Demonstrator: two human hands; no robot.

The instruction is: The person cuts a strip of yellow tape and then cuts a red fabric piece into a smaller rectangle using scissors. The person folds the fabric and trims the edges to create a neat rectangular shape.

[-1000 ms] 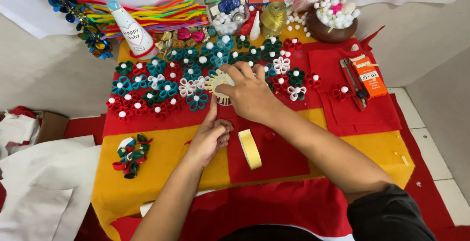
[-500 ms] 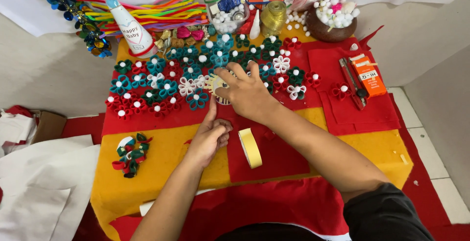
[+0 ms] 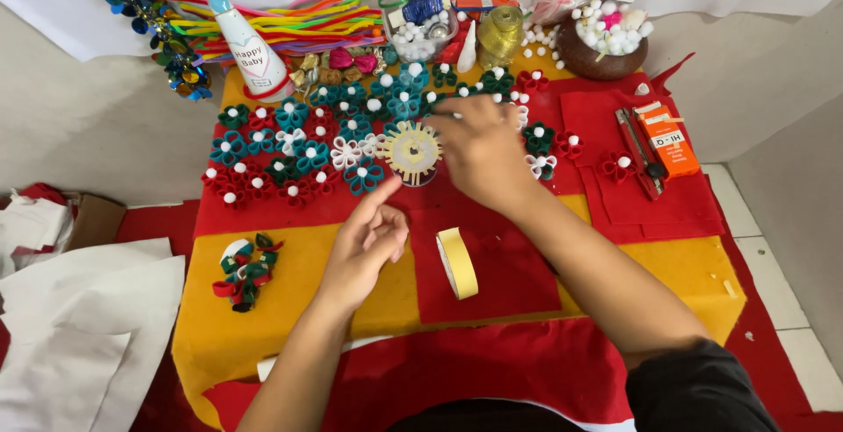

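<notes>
My left hand (image 3: 369, 241) rests on the yellow felt sheet (image 3: 290, 313), index finger raised toward a round yellow slotted disc (image 3: 411, 151); it holds nothing. Just right of that disc, my right hand (image 3: 481, 149) hovers over rows of small red, teal, green and white felt flowers (image 3: 299, 138). Its fingertips reach near the disc's upper right edge, and whether they pinch anything is hidden. A roll of pale yellow tape (image 3: 458, 262) stands on edge on a red felt square (image 3: 509, 287) between my forearms.
A small wreath of flowers (image 3: 244, 270) lies at the left. At the back are a cone party hat (image 3: 250, 50), pipe cleaners (image 3: 299, 21), a gold ribbon spool (image 3: 500, 32) and a brown bowl of pom-poms (image 3: 601, 59). A cutter (image 3: 641, 151) and orange box (image 3: 672, 140) lie right. White paper (image 3: 79, 327) lies left.
My right hand has moved up and to the right, uncovering the yellow slotted disc it was covering. My left hand has stayed in place with its index finger raised.
</notes>
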